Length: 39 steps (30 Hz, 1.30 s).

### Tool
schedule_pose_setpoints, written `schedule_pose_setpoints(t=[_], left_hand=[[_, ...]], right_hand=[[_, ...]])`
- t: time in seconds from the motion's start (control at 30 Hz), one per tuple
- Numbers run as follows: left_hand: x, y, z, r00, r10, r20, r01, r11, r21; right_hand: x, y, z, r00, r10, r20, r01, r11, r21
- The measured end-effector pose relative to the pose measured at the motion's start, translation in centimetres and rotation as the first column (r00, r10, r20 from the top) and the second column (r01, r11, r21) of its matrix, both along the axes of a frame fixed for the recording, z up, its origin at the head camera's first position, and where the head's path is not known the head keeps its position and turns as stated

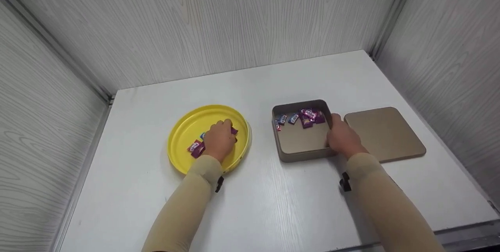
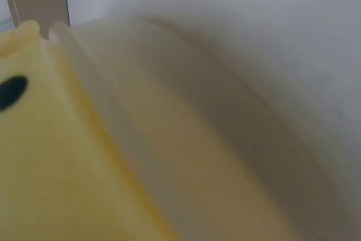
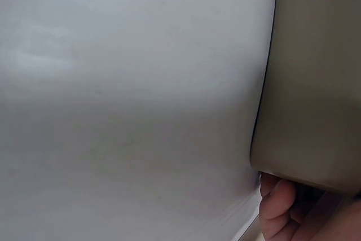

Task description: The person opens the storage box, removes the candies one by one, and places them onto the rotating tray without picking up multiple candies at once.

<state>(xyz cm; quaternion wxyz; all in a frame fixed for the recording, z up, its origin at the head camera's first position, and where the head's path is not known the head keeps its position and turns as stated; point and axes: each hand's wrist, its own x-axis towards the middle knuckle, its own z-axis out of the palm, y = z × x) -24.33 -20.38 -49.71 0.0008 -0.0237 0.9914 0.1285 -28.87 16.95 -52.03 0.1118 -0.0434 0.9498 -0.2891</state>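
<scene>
My left hand point(image 1: 220, 140) reaches down into a round yellow tray point(image 1: 187, 123) with its fingers curled. A purple-wrapped candy point(image 1: 234, 131) sticks out between the fingers and thumb. Several other wrapped candies, among them a red-and-white one point(image 1: 193, 145) and a purple one point(image 1: 198, 150), lie beside that hand in the tray; the palm hides part of the pile. My right hand point(image 1: 344, 136) grips the right wall of an open brown metal tin point(image 1: 300, 142). Inside the tin, several purple point(image 1: 306, 121) and blue candies point(image 1: 293, 118) lie mostly toward the back. The right wrist view shows curled fingers point(image 3: 279, 198) against the tin.
A flat brown lid point(image 1: 384, 134) lies on the white table point(image 1: 258, 197) to the right of the tin. Pale wood-grain panels point(image 1: 234, 21) rise behind the table and at both sides. Table surface separates the tray from the tin.
</scene>
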Motion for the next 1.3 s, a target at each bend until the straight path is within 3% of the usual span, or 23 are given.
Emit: schedule_pose_setpoints(t=[0.2, 0.4, 0.67, 0.83, 1.07, 1.3], left_hand=[[0.0, 0.0, -0.1, 1.000, -0.005, 0.027, 0.006, 1.000, -0.028], [-0.3, 1.4, 1.0, 0.999, -0.044, 0.013, 0.045, 0.999, -0.023], [-1.2, 6.3, 2.8, 0.989, -0.138, -0.053, 0.138, 0.990, -0.001], [-1.8, 10.2, 3.1, 0.974, -0.217, -0.068, 0.217, 0.976, -0.004], [-2.9, 14.8, 2.3, 0.945, -0.328, -0.020, 0.323, 0.939, -0.114], [-3.8, 17.6, 0.5, 0.934, -0.343, 0.100, 0.357, 0.912, -0.202]], right_hand=[[0.0, 0.1, -0.1, 1.000, -0.004, 0.003, 0.004, 1.000, 0.003], [-0.1, 0.1, -0.1, 1.000, -0.006, 0.012, 0.006, 1.000, 0.008], [-0.1, 0.1, -0.2, 1.000, -0.004, -0.010, 0.004, 1.000, 0.010], [-0.1, 0.0, -0.4, 1.000, -0.015, -0.014, 0.015, 1.000, 0.012], [-0.2, 0.1, -0.4, 1.000, -0.011, 0.002, 0.011, 1.000, 0.004], [-0.3, 0.0, -0.4, 1.000, -0.027, 0.001, 0.027, 1.000, -0.001]])
